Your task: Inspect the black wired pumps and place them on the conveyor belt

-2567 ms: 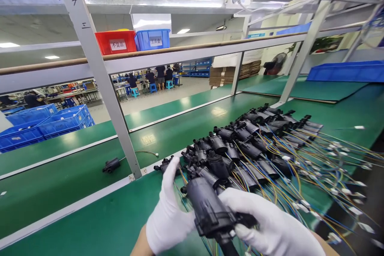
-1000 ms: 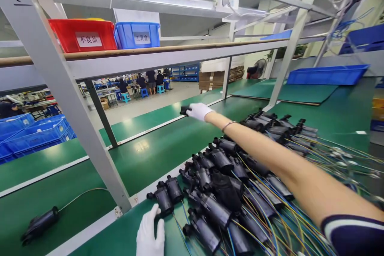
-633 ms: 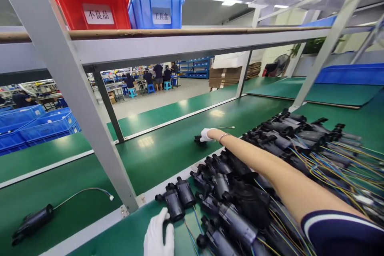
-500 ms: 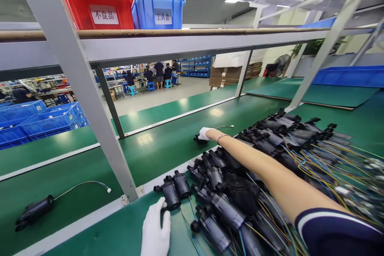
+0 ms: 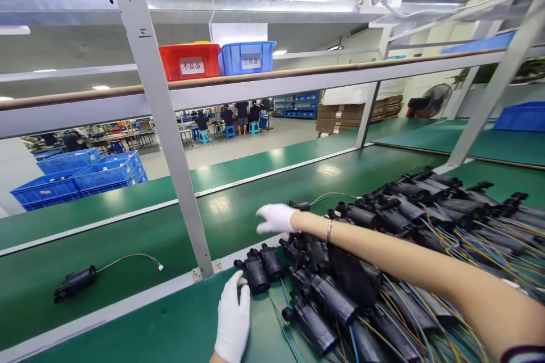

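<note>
My right hand (image 5: 276, 219), in a white glove, hovers over the green belt with fingers spread and nothing in them. Just behind it, a black pump-like motor (image 5: 300, 205) lies on the belt, its thin wire lead trailing right. My left hand (image 5: 233, 317), also gloved, rests low on the green bench with thumb and fingers apart. Its fingertips are beside a black motor (image 5: 256, 273), perhaps touching it; a second motor (image 5: 271, 261) lies alongside. Under my right arm and to its right spreads a pile of such motors (image 5: 334, 298), with coloured wires.
Another motor (image 5: 75, 282) lies on the belt at left. A grey upright post (image 5: 166, 119) stands between belt and bench. The shelf above holds a red bin (image 5: 170, 65) and a blue bin (image 5: 232, 62). Blue crates (image 5: 106, 173) and several seated people are beyond.
My right hand has let go of the motor on the belt and moved back toward me and left, fingers opening. My left hand stays beside the same motor. The camera view has shifted.
</note>
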`<state>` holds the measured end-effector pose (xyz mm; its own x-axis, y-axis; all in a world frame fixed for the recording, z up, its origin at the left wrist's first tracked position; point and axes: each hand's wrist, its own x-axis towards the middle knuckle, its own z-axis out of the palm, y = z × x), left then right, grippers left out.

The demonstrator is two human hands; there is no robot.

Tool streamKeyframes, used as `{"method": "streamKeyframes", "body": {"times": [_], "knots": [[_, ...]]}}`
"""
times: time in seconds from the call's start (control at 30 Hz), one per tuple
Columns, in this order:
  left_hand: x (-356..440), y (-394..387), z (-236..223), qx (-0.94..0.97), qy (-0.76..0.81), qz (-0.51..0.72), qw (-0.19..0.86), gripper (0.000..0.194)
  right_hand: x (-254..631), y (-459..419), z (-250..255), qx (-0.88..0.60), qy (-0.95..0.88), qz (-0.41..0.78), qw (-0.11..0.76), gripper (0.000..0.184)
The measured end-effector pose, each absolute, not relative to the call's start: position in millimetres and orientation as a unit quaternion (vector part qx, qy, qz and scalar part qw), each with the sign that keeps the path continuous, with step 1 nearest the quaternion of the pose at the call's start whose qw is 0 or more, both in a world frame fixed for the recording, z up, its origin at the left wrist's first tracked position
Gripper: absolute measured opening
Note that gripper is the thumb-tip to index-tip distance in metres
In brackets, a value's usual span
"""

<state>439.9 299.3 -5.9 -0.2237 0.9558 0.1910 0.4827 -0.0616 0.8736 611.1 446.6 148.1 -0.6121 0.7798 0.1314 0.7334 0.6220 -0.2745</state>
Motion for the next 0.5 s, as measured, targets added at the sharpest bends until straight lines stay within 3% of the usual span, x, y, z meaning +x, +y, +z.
{"method": "streamKeyframes", "body": {"times": [0.07, 0.2, 0.33, 0.5], "knots": [[438, 299, -6, 0.55, 0.63, 0.477, 0.269, 0.042, 589, 428, 124, -0.352, -0.931, 0.094, 0.038, 0.032], [430, 295, -1, 0.515, 0.614, 0.522, 0.291, 0.041, 556, 393, 91, -0.264, -0.963, 0.061, -0.016, 0.068], [425, 288, 18, 0.472, 0.581, 0.571, 0.336, 0.045, 556, 377, 106, -0.229, -0.972, 0.036, 0.032, 0.089], [446, 273, 68, 0.519, 0.434, 0.582, 0.451, 0.066, 575, 341, 166, -0.249, -0.951, 0.049, 0.179, 0.107]]}}
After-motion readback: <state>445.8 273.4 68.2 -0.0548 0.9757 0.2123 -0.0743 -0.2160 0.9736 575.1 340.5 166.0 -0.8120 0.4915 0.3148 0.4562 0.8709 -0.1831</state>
